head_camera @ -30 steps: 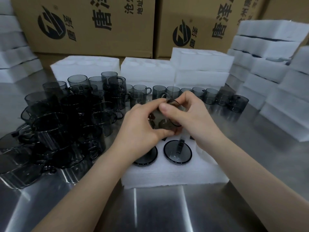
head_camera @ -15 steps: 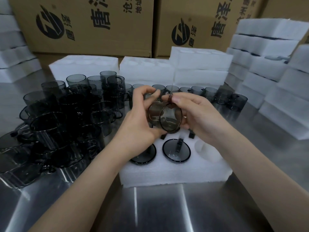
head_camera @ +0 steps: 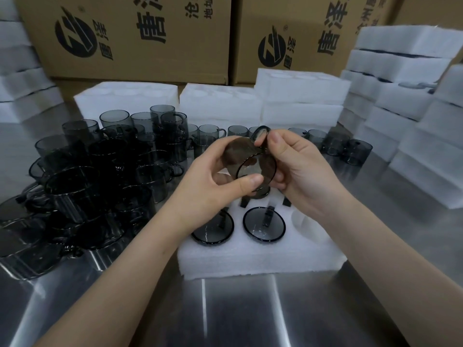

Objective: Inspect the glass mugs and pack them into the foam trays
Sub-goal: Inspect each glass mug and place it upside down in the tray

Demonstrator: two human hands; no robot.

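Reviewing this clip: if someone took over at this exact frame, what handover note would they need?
Left hand grips the body of a smoked glass mug; right hand pinches its handle. The mug is tilted, mouth toward the camera, above the foam tray.
Done: two packed mugs sit in the tray's near-row pockets; the back row is hidden by the hands.
Left: finish checking this mug, seat it, probably in the empty near-right pocket, then work through the pile of mugs at left and the row of mugs behind.
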